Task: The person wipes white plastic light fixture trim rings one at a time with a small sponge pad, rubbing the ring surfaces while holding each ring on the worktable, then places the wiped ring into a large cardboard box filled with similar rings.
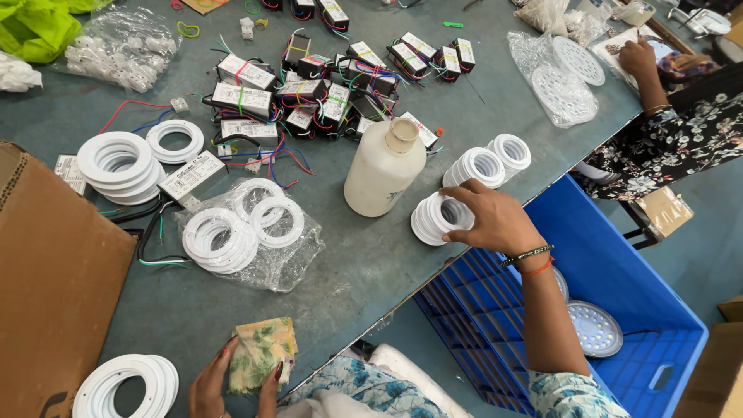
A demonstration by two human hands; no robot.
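Grey-green and scuffed, the worktable (371,263) is crowded with parts, and a blue plastic crate (642,310) with ribbed walls stands on the floor just beside its near edge. Reaching across that crate, the right hand (495,220) curls its fingers over the top of a stack of white rings (437,220), gripping it; the stack lies tipped over, its long axis running roughly left to right along the table and its round opening facing left towards a white plastic bottle (385,166) that stands upright close by. Two more ring stacks (491,161) sit just behind, leaning the same way. The rings look like smooth, matt, moulded plastic, flat and circular. Near the bottom edge, the left hand (213,383) pinches a folded cloth (263,352) with a yellow-green floral print, soft and crumpled, fingers closed on its lower end. Flat rings in a clear crinkled bag (251,232) lie between the two hands, and boxy black-and-white driver units (325,85) with coloured wires are heaped farther back. Another person's hand (638,58) rests at the far right corner.
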